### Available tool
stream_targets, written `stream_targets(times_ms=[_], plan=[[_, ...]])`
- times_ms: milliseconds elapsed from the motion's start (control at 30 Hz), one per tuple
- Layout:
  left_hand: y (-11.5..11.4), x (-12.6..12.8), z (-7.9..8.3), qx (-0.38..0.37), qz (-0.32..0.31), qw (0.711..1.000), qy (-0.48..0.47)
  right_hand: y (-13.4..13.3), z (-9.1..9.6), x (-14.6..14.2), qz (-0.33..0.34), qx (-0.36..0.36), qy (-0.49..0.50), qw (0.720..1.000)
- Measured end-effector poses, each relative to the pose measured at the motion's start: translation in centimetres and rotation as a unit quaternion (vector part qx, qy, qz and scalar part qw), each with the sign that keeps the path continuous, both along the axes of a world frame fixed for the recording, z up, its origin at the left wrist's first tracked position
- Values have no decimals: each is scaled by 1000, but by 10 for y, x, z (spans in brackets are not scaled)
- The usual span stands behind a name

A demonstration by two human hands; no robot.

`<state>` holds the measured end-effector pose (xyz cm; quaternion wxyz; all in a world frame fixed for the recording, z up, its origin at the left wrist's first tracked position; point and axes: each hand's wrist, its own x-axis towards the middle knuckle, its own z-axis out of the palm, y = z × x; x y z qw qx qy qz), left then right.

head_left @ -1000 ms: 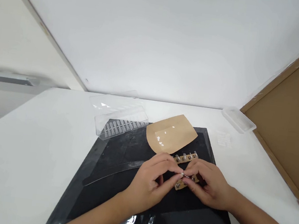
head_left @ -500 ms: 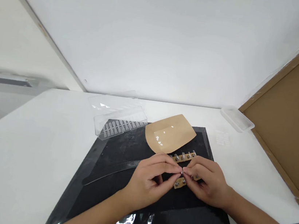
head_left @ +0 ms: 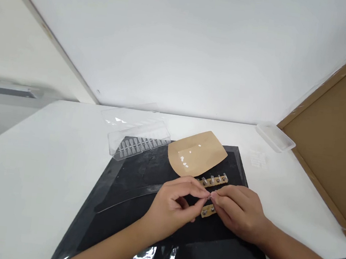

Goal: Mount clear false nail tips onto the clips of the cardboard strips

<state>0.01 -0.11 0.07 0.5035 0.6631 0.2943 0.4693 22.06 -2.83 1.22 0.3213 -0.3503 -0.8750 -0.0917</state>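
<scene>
My left hand (head_left: pixel 174 204) and my right hand (head_left: pixel 240 210) meet fingertip to fingertip above a black mat (head_left: pixel 126 212). Both are closed in a pinch around something tiny, mostly hidden by the fingers. Just beyond the knuckles lies a tan strip (head_left: pixel 214 181) with round metal studs and several clear nail tips standing on it. Below the fingertips, a second tan strip (head_left: pixel 207 211) shows two metal studs; my right hand covers part of it.
Behind my hands is a brown paper piece (head_left: pixel 208 153) with small white bits. Left of it, a clear plastic box (head_left: pixel 112 142) holds rows of nail tips. A dark curved strip (head_left: pixel 128 198) lies on the mat. A translucent tray (head_left: pixel 275 138) and cardboard (head_left: pixel 339 126) stand right.
The fingertips stay together, shifted very slightly left. My left thumb and fingers have adjusted their pinch, and my right fingers have curled in a little more.
</scene>
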Motion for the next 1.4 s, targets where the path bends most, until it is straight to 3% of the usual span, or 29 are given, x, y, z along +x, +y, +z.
stream_targets(times_ms=[233,633,1400], plan=[[-4,3,-2,-134,-4,991,4,-4,4,2,10,7,-58,998],[-4,8,8,-261,20,965,26,-4,5,-4,22,5,-33,999],[0,5,8,-306,-20,952,-12,1,2,-8,29,-31,33,999]])
